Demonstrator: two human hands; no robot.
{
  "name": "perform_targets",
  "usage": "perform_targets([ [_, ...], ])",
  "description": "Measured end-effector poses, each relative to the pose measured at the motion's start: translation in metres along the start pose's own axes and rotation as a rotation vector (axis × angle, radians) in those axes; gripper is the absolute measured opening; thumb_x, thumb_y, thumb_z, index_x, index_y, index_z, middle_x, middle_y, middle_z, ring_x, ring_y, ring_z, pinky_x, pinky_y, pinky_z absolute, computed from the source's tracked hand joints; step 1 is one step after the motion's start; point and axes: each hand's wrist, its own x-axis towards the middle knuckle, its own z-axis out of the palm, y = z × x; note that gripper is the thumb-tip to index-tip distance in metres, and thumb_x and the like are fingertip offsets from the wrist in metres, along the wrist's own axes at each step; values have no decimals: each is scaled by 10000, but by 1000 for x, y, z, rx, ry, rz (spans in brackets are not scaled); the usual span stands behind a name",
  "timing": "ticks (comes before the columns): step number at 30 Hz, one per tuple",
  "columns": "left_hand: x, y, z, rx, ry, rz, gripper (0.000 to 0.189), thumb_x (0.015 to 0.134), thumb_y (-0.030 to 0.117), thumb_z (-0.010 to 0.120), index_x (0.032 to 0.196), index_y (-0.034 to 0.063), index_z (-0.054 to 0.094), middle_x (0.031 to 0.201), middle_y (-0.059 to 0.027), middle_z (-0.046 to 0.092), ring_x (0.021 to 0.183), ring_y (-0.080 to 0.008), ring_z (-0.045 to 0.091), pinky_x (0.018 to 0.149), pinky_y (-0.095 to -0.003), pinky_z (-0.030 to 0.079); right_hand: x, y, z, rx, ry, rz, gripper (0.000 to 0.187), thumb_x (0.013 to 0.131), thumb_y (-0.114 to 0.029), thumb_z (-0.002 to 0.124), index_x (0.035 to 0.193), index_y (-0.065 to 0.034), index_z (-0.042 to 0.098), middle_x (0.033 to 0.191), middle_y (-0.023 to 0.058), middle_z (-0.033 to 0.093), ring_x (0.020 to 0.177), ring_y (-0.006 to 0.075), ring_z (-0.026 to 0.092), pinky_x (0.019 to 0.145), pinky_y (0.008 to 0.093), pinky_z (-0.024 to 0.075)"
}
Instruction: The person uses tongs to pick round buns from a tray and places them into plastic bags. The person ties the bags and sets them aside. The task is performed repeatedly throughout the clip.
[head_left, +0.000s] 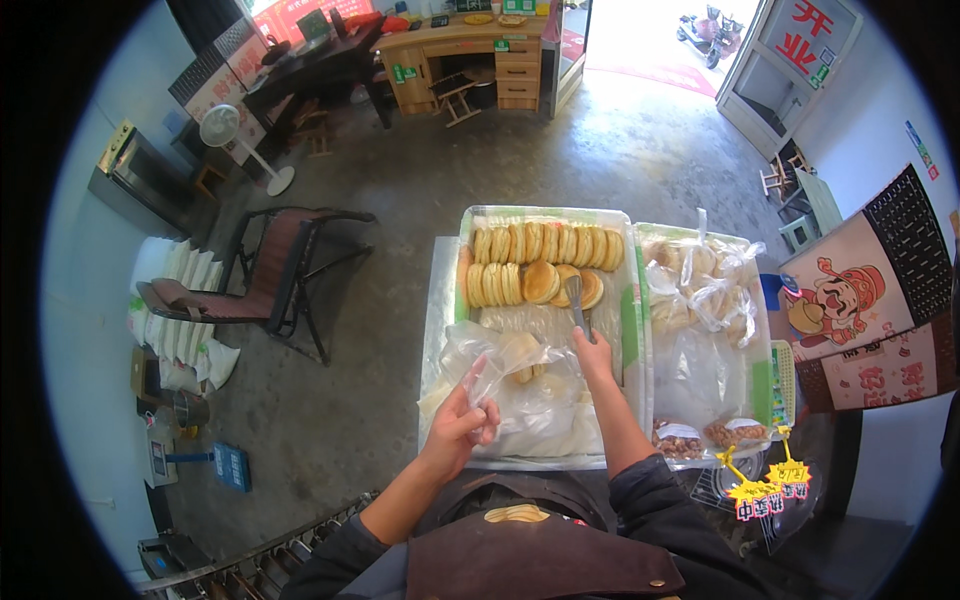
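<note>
My left hand (459, 421) grips the edge of a clear plastic bag (487, 360), which spreads above the front of a large tray (631, 322). Pale round cakes show dimly through the plastic. My right hand (594, 354) holds grey food tongs (575, 300), their head at the golden round flatbreads (541, 282) in the second row. Whether the tongs pinch one cannot be made out. Behind, another row of flatbreads (547, 244) stands on edge, packed side by side. Several breads of the nearer row lean over, browned faces showing.
To the right, a second tray (759, 360) holds knotted plastic bags of breads (701, 277) and packs of brown nuts or sweets (679, 440). Yellow price tags (769, 487) stick up at its near corner. A folding lounge chair (270, 262) stands on the left.
</note>
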Motion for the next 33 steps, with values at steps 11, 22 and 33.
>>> perform_targets([
  [11,1,12,0,54,35,16,896,927,215,677,1701,151,231,966,-67,634,712,-115,563,682,-235,460,2,2,8,-2,-65,-110,644,952,-439,737,1379,35,652,1021,148,749,952,283,718,872,398,548],
  [22,34,46,-12,56,-94,5,852,970,278,636,1701,131,223,1012,-96,659,755,-117,606,728,-249,484,-176,0,-76,106,79,-455,461,976,-184,734,1383,8,632,966,111,728,883,193,670,802,363,534],
  [33,29,45,-10,160,-207,-37,919,903,309,668,1696,119,243,1026,-110,665,771,-138,617,726,-257,483,-231,-31,-40,-645,-67,-768,641,918,-352,791,1451,-60,588,949,155,701,743,350,699,649,457,552],
])
